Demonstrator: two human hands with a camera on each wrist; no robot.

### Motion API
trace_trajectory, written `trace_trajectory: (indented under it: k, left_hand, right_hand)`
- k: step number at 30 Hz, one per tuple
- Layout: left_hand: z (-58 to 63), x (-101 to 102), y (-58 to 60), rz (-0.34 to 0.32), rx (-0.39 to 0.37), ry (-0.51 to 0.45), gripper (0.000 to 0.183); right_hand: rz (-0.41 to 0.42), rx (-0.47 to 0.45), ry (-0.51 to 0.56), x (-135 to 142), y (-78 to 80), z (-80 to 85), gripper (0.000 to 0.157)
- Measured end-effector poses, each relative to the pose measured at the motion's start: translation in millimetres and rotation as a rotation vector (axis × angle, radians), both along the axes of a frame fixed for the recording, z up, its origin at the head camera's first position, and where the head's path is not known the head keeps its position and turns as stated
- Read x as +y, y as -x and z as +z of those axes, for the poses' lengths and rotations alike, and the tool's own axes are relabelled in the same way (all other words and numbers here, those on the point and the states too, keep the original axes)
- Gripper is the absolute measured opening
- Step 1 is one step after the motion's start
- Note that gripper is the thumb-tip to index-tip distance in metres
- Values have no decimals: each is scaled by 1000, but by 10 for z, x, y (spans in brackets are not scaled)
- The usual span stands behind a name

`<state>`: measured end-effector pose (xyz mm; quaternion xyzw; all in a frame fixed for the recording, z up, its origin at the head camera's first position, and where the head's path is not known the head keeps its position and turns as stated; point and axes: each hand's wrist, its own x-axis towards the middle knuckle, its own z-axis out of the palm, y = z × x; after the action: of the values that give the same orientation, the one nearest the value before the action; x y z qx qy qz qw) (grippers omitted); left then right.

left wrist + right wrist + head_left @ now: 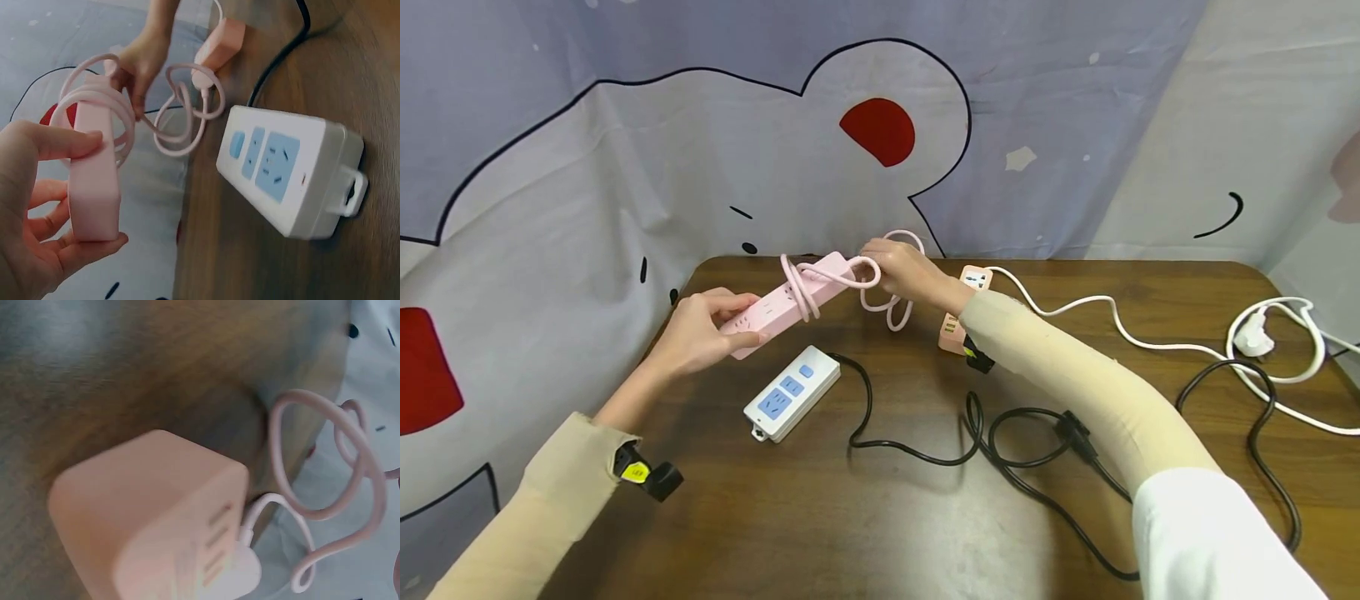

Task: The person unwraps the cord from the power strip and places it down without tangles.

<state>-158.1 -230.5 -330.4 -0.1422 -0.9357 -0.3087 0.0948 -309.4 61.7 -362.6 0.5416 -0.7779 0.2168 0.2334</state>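
My left hand (698, 329) grips one end of a pink power strip (769, 312), thumb on one side and fingers on the other, above the table. Its pink cord (94, 95) is wound in loops around the strip's far part. With curled fingers my right hand (904, 268) holds that cord close to the strip's far end. A loose length of cord hangs past the right hand, ending in a pink plug (202, 77). That plug overlaps a peach power strip (150, 506) with USB slots in the right wrist view. The right fingertips are mostly hidden.
A white power strip (792, 393) with blue sockets lies below the left hand. Its black cord (917, 454) runs right across the brown table (820, 517). A white cord (1112, 304) leads to a white plug (1253, 335). A patterned cloth (625, 167) hangs behind.
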Motion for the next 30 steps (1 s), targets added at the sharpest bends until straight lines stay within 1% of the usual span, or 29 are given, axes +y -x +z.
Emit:
trace_trajectory:
  k: [2,4,7,15,18,22,26,30]
  left_hand:
    - [-6,-12,2,1,33,32,47]
    - [-13,-20,6,-2,60,67,47]
    - [-29,-32,12,7,100,109,47]
    - [-113,-86,47,53,169,170,48]
    - [-154,-109,65,88,201,173,48]
    - [-198,-136,95,147,235,167,48]
    - [-204,-140,115,223,221,162,48]
    - [-200,-137,124,281,203,141,48]
  right_hand:
    - [8,28,26,16,22,39,11]
    - [6,54,60,32,40,73,10]
    - [-18,91,105,48,40,126,9]
    - [-74,155,175,34,-22,243,7]
    - [-81,171,194,28,-56,267,7]
    - [-60,181,192,29,-111,275,8]
    - [-39,214,177,31,-174,272,11]
    - [-24,276,162,19,-217,263,11]
